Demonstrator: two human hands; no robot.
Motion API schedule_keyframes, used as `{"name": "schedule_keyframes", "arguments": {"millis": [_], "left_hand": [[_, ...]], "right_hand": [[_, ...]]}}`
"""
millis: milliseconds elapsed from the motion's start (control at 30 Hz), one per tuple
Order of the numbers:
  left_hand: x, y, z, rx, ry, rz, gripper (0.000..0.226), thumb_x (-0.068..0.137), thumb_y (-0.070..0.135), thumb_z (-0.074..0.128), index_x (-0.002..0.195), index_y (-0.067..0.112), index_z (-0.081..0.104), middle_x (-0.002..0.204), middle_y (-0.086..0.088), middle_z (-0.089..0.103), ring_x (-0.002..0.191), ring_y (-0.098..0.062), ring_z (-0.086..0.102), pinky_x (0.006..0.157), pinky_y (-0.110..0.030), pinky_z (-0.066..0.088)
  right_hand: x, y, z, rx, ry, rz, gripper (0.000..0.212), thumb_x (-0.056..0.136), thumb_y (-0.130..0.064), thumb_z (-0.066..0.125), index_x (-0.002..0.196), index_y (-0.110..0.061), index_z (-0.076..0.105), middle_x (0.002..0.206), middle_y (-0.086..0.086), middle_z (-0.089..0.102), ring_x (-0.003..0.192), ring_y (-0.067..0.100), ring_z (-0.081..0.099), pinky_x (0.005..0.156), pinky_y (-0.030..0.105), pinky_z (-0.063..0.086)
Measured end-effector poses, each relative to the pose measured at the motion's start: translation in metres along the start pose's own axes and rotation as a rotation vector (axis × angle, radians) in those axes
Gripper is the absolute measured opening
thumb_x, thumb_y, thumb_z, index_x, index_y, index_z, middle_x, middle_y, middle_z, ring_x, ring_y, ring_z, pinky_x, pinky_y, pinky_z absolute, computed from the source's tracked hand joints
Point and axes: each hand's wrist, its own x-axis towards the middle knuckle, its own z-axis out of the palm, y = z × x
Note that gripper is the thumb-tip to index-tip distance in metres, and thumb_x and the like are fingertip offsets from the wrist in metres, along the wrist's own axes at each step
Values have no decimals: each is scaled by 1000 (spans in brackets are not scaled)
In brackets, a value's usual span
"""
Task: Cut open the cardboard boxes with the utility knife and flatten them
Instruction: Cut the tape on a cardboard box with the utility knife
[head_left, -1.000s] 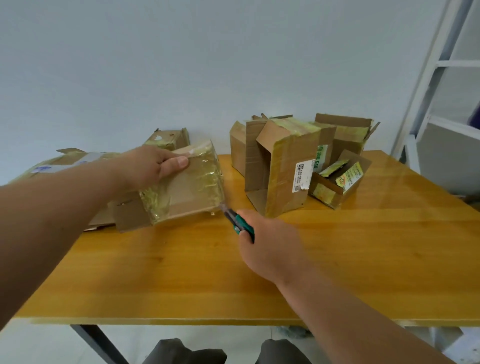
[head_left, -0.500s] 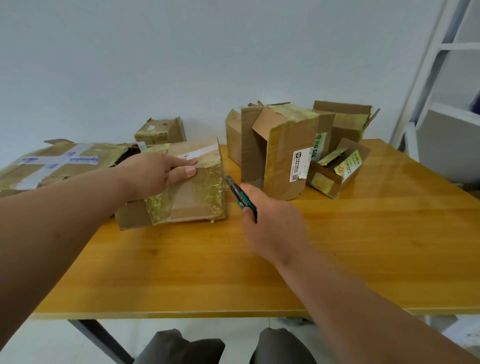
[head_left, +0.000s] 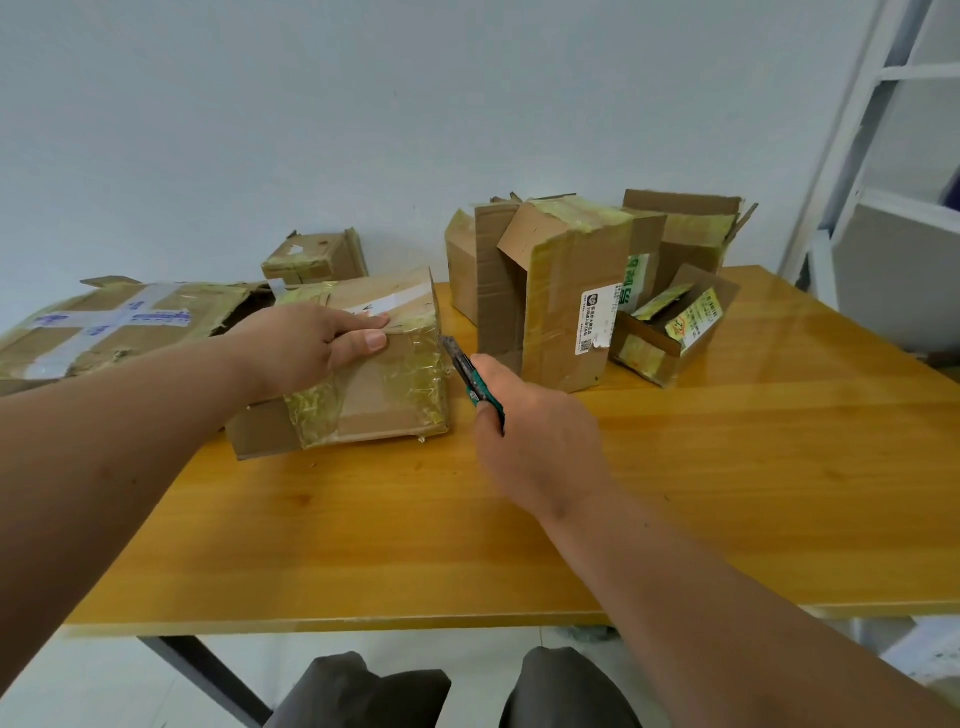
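A taped box sits left of centre on the table, closed, brown cardboard wrapped in yellowish clear tape with a white strip across its top; its near face tilts toward the camera. The knife, green-handled with a dark metal front, lies just right of it, tip at the box's upper right edge. Right of centre stands a tall box, upright, top flap lifted, white label on its side. Against its right leans a small open box. A flattened box lies at far left, a small box behind.
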Motion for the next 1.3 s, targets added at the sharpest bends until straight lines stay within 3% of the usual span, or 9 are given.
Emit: {"name": "schedule_keyframes", "arguments": {"millis": [167, 467, 600, 700, 767, 867, 1033, 1167, 1300], "left_hand": [[1, -4, 7, 44, -13, -27, 63, 84, 68, 26, 142, 47, 39, 149, 4, 45, 133, -25, 44, 99, -37, 42], [-8, -7, 24, 101, 49, -61, 66, 82, 69, 21, 143, 49, 36, 150, 17, 38, 135, -21, 42, 82, -31, 43], [-10, -9, 28, 87, 58, -70, 62, 87, 67, 25, 145, 48, 33, 152, 14, 36, 136, -22, 41, 91, -33, 41], [-13, -15, 32, 18, 84, -120, 69, 85, 70, 33, 149, 49, 21, 150, 0, 43, 133, -29, 44, 97, -39, 42], [-16, -18, 31, -17, 124, -117, 77, 84, 68, 43, 152, 42, 17, 149, -5, 44, 132, -30, 45, 99, -42, 42], [-23, -19, 30, 77, 195, -93, 85, 77, 73, 43, 148, 28, 29, 149, -4, 36, 136, -28, 33, 107, -49, 36], [-37, -19, 41, 190, 424, -317, 82, 73, 80, 48, 126, 18, 40, 128, -11, 39, 120, -32, 39, 96, -49, 42], [-42, -23, 47, 160, 396, -383, 72, 74, 81, 41, 115, 22, 40, 120, -9, 42, 110, -32, 44, 84, -50, 49], [-39, -21, 46, 102, 355, -340, 47, 85, 70, 41, 108, 29, 40, 121, -5, 45, 108, -28, 45, 79, -48, 50]], "right_hand": [[-2, 2, 3, -64, -50, -1, 49, 98, -21, 45, 146, -25, 47, 72, -3, 68, 53, 11, 55, 44, 22, 36], [-5, 2, 7, -133, -192, 47, 52, 101, -26, 35, 152, -31, 32, 85, -2, 69, 66, 17, 55, 80, 36, 42], [-5, 0, 7, -138, -211, 71, 53, 101, -26, 36, 153, -31, 32, 83, -3, 67, 68, 18, 51, 91, 40, 43], [-6, -1, 4, -120, -228, 90, 53, 101, -25, 35, 153, -30, 31, 79, -6, 57, 70, 17, 48, 95, 41, 42], [-6, -1, 2, -109, -234, 92, 53, 101, -25, 35, 154, -30, 32, 79, -5, 56, 71, 17, 46, 96, 41, 42], [-7, 1, 2, -111, -218, 92, 52, 101, -26, 36, 153, -30, 34, 83, -4, 62, 68, 16, 44, 90, 39, 42], [-9, 1, 3, -125, -209, 84, 51, 100, -27, 38, 151, -31, 37, 95, -1, 71, 67, 17, 47, 74, 34, 36], [-8, -2, 5, -137, -208, 78, 50, 100, -28, 41, 150, -32, 37, 97, -1, 71, 68, 16, 47, 76, 35, 40], [-6, -3, 5, -105, -217, 93, 50, 101, -27, 41, 150, -31, 36, 96, -1, 70, 69, 17, 48, 73, 34, 40]]}}
